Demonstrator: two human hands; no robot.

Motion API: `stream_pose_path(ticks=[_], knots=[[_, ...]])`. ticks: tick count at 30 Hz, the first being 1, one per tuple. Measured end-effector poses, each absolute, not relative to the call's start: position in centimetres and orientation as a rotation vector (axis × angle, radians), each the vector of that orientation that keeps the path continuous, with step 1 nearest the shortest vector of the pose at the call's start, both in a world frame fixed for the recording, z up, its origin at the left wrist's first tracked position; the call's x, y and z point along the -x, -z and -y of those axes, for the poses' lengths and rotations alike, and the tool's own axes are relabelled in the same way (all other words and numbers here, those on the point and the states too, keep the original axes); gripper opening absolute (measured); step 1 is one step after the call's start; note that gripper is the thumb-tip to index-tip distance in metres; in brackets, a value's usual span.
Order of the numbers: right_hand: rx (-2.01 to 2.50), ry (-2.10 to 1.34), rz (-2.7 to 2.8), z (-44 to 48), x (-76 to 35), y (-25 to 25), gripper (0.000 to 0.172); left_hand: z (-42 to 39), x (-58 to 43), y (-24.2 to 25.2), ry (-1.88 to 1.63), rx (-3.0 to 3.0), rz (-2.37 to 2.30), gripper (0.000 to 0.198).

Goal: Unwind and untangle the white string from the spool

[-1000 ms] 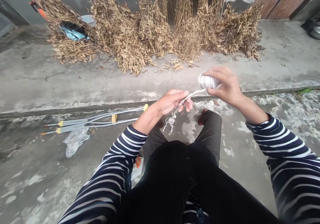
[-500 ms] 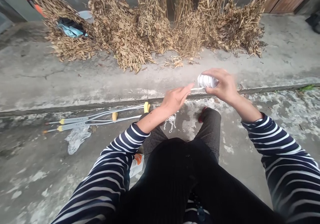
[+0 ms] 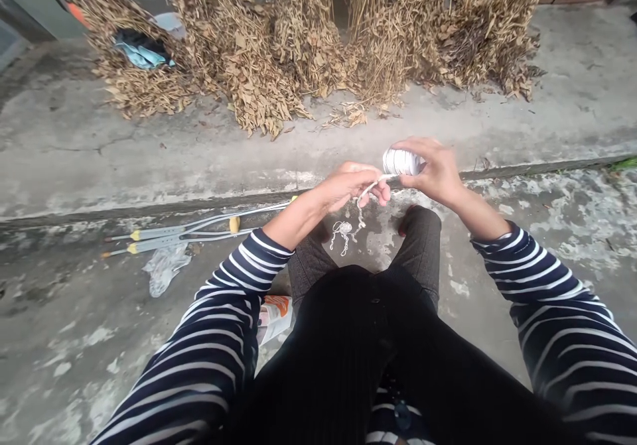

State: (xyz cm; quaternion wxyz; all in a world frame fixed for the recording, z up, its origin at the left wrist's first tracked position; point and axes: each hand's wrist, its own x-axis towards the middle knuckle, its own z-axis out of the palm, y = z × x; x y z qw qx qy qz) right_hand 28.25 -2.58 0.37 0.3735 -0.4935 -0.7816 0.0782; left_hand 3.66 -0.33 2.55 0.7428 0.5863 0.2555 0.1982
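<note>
My right hand grips a roll of white cord between thumb and fingers, above the edge of the concrete step. From the roll a short stretch of the white cord runs left to my left hand, whose thumb and curled fingers hold it. Below my left hand the cord hangs down, loose and kinked. It leads to a small tangled heap of cord on the ground between my legs.
Dried plant bundles lean along the wall across the raised concrete step. A pair of crutches lies on the left, beside a clear plastic bag. A white and orange bag sits by my left leg.
My left hand has turned from flat, straight fingers to curled ones with the palm showing. The roll has shifted slightly left, and a hanging length of cord now shows below the left hand.
</note>
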Motion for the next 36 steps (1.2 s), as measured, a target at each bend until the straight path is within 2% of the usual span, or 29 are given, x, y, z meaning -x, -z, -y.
stream_pose_path(ticks=[4, 8, 11, 14, 18, 25, 27, 29, 32, 36], knots=[[1.285, -0.212, 2.019, 2.8, -28.4, -0.3, 0.053, -0.4, -3.5, -1.2, -0.464, -1.299, -0.662, 0.029], [1.327, -0.204, 2.018, 2.9, -28.6, -0.5, 0.054, -0.7, -3.4, 0.6, -0.589, -1.486, -0.897, 0.014], [1.327, -0.197, 2.030, 2.8, -28.7, -0.6, 0.053, -0.3, -3.1, 1.2, -0.733, -1.729, -0.939, 0.024], [1.313, -0.169, 2.019, 2.7, -28.8, -0.4, 0.053, 0.4, -3.1, 0.7, -0.631, -1.877, -0.894, 0.021], [1.302, -0.162, 2.030, 2.7, -28.5, 0.0, 0.052, 1.2, -3.8, -1.0, -0.379, -1.741, -0.684, 0.026], [1.325, -0.151, 2.015, 3.2, -28.3, -0.4, 0.051, 1.0, -4.1, -1.1, -0.553, -1.151, -0.730, 0.029], [1.323, -0.130, 2.006, 3.3, -28.3, -0.5, 0.051, 0.9, -4.2, -0.1, -0.530, -1.076, -0.831, 0.023], [1.318, -0.117, 2.000, 3.3, -28.4, -0.5, 0.051, 0.9, -4.5, 0.8, -0.495, -1.059, -0.911, 0.010], [1.309, -0.118, 2.007, 3.3, -28.3, -0.2, 0.050, 1.1, -4.8, 1.7, -0.441, -1.150, -0.921, 0.020], [1.311, -0.062, 2.006, 3.3, -28.1, 0.2, 0.050, 1.5, -4.9, 1.2, -0.300, -1.261, -0.831, 0.010]])
